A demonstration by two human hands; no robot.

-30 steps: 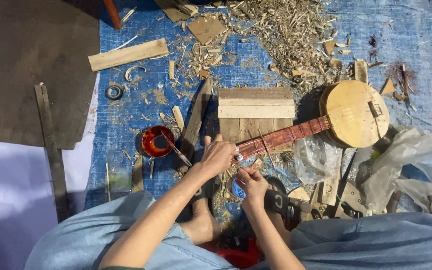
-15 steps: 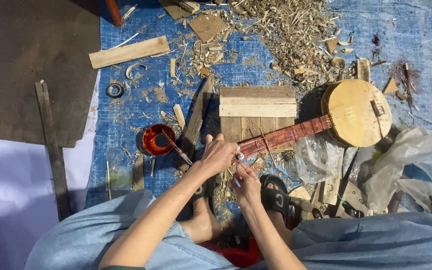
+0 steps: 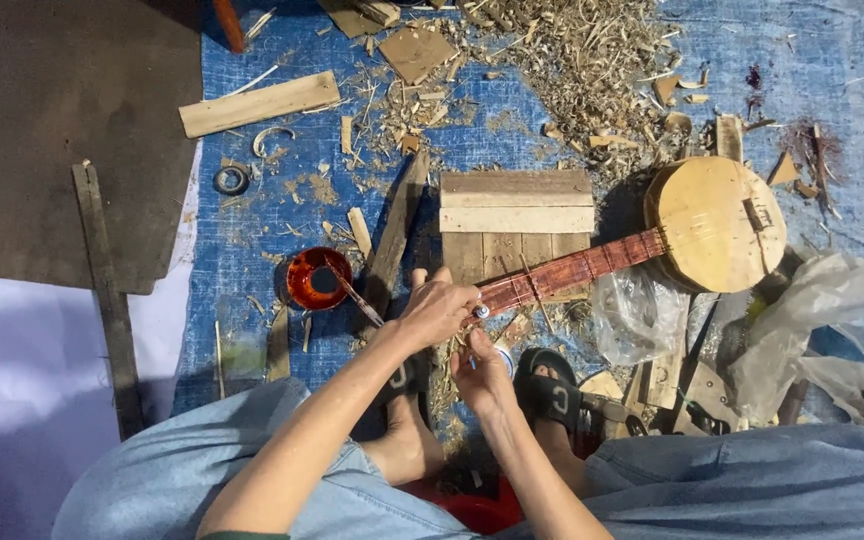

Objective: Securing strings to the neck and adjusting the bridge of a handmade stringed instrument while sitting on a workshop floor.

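Two crumpled clear plastic bags are seen: one [image 3: 634,318] beside the instrument neck, a larger whitish one [image 3: 832,320] at the right edge. No labels, signs, screens.

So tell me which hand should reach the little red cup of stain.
Left. The left hand grips the instrument neck nearest the red cup; the right hand sits farther away.
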